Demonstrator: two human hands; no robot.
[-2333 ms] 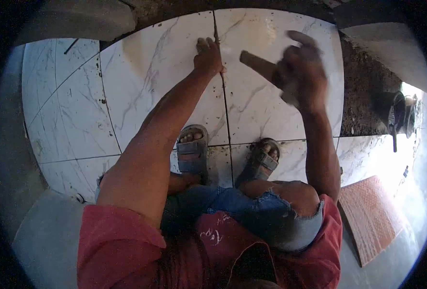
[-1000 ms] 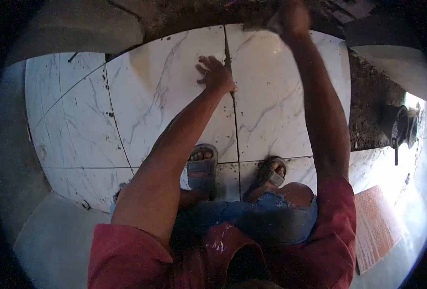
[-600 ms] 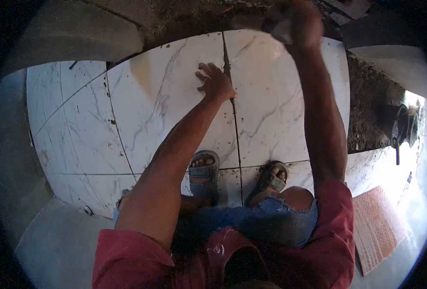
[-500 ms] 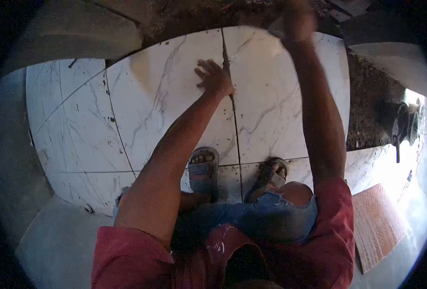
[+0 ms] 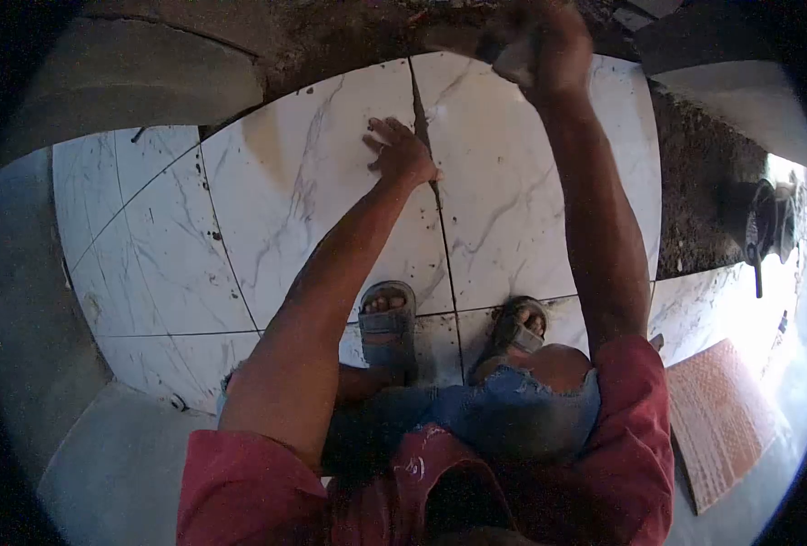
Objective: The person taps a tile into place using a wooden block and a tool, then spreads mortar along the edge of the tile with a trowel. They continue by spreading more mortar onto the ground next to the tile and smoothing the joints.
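Note:
My left hand [image 5: 399, 153] lies spread on a white marble-patterned tile [image 5: 285, 182], its thumb side close to the dark joint beside the neighbouring tile. On the right, my right hand [image 5: 563, 59] is closed over the far part of a second marble-patterned tile [image 5: 504, 182], near its far edge. A greyish thing [image 5: 515, 62] shows at the left side of that hand. It is smeared and partly covered by the fingers, so its kind cannot be made out.
My sandalled feet [image 5: 387, 314] rest on the tiles nearest me. Bare soil [image 5: 708, 182] borders the tiles at the right and far side. A patterned orange-brown tile [image 5: 722, 423] lies at the lower right, and a dark object with a handle [image 5: 763, 223] stands at the right.
My right hand has shifted slightly, and the greyish thing beside it shows more. My left hand stays flat in nearly the same place. The view has tilted a little.

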